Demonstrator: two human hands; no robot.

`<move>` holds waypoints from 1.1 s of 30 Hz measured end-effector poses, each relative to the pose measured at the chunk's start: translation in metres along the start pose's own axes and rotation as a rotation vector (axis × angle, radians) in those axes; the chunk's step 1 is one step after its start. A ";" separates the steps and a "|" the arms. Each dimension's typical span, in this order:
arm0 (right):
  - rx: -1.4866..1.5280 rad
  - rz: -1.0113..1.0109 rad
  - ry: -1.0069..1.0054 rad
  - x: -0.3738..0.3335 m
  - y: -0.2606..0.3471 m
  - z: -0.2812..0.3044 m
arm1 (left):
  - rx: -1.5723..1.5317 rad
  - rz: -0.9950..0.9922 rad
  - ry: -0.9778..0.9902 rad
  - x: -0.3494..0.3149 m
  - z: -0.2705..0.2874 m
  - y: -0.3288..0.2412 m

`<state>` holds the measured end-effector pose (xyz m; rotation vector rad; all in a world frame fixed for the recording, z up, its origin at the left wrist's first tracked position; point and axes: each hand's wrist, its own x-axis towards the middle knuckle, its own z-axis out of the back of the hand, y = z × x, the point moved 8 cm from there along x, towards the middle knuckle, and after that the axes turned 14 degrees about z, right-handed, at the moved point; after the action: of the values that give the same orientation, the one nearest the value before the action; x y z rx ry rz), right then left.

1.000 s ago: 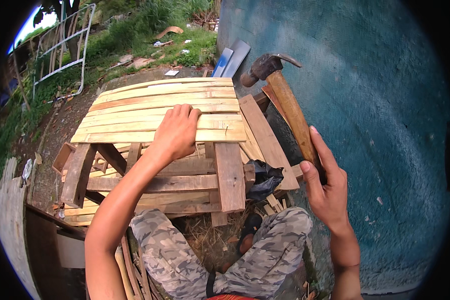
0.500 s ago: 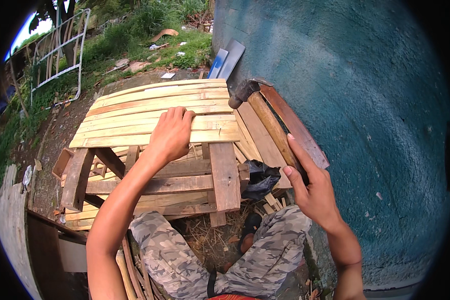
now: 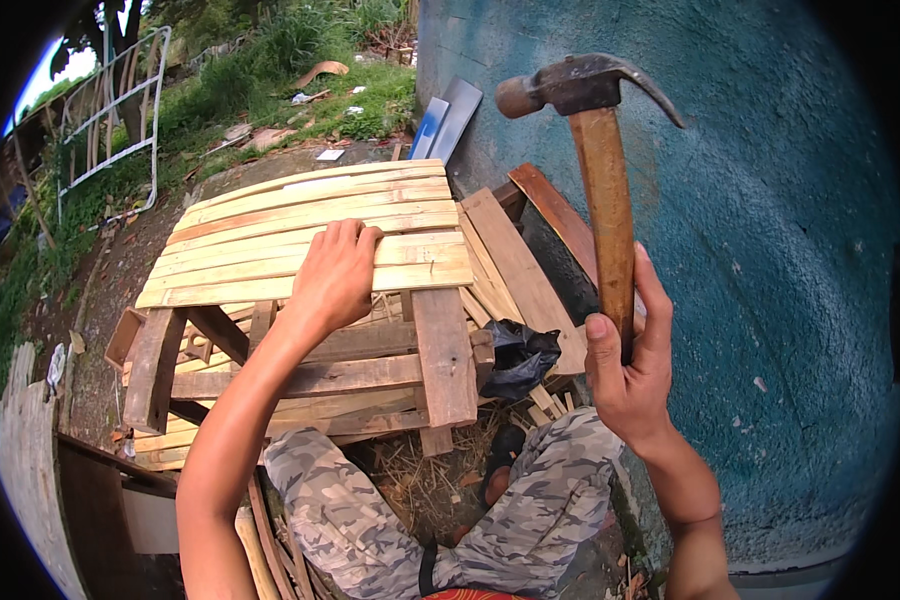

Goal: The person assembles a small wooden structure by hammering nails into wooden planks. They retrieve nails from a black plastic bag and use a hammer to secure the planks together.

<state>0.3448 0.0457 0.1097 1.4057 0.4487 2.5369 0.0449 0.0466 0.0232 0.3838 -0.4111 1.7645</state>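
Observation:
A claw hammer (image 3: 602, 190) with a worn wooden handle stands raised near the blue-green wall, head up and claw curving right. My right hand (image 3: 632, 370) is closed round the lower end of its handle. Across a low wooden frame (image 3: 444, 350) lies a row of pale bamboo slats (image 3: 230, 236). My left hand (image 3: 338, 270) grips the near slats, its fingers together and bent over them; its thumb is mostly hidden. A thin nail (image 3: 432, 268) sticks up from the nearest slat, at its right end above the frame's leg.
The rough blue-green wall (image 3: 770, 280) closes off the right side. Boards (image 3: 530, 270) and a black plastic bag (image 3: 520, 358) lie between frame and wall. More slats lie under the frame. A white metal gate-like frame (image 3: 115, 130) stands far left, beside grass.
My right hand has swung the hammer upward; its head has risen well above the slats, and its handle is now nearly upright. My left hand keeps its place on the slats.

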 end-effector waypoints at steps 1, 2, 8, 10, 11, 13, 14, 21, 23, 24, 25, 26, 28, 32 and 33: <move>-0.081 0.063 0.109 -0.001 0.005 -0.011 | 0.003 0.001 0.005 0.000 0.000 0.000; -0.033 -0.132 0.280 -0.011 -0.010 -0.021 | 0.008 0.004 0.009 0.000 -0.001 0.000; -0.050 -0.189 0.246 -0.022 -0.021 -0.016 | 0.027 0.018 0.023 0.000 -0.002 0.001; -0.046 -0.177 0.249 -0.023 -0.020 -0.021 | 0.023 0.014 0.026 0.000 -0.002 0.001; -0.029 -0.208 0.286 -0.026 -0.020 -0.026 | 0.014 0.007 0.022 -0.001 -0.002 0.000; -0.013 -0.243 0.335 -0.026 -0.020 -0.030 | 0.004 0.003 0.021 -0.001 0.000 0.001; -0.012 -0.250 0.350 -0.024 -0.020 -0.028 | 0.001 0.007 0.028 -0.001 0.000 0.001; 0.015 -0.142 -0.079 -0.006 -0.014 0.010 | -0.017 -0.003 0.021 -0.002 0.001 0.002; 0.063 -0.136 -0.059 -0.010 -0.014 0.000 | -0.016 0.000 0.027 -0.002 0.001 0.002; -0.091 -0.021 0.083 -0.009 -0.005 -0.010 | -0.011 0.001 0.028 -0.002 0.002 0.002; -0.172 0.059 0.203 -0.010 0.000 -0.020 | -0.029 0.007 0.049 -0.002 0.001 0.002; -0.110 -0.059 0.308 -0.016 -0.007 -0.026 | -0.042 0.015 0.068 -0.002 0.001 0.003; -0.046 -0.218 0.419 -0.027 -0.018 -0.033 | -0.055 0.026 0.094 -0.003 -0.001 0.003; -0.062 -0.167 0.266 -0.023 -0.015 -0.025 | -0.031 0.018 0.051 -0.002 0.001 0.002; -0.066 -0.150 0.256 -0.022 -0.014 -0.024 | -0.017 0.010 0.026 -0.002 0.002 0.001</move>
<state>0.3363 0.0474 0.0749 0.9887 0.4870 2.5905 0.0440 0.0436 0.0238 0.3470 -0.4102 1.7724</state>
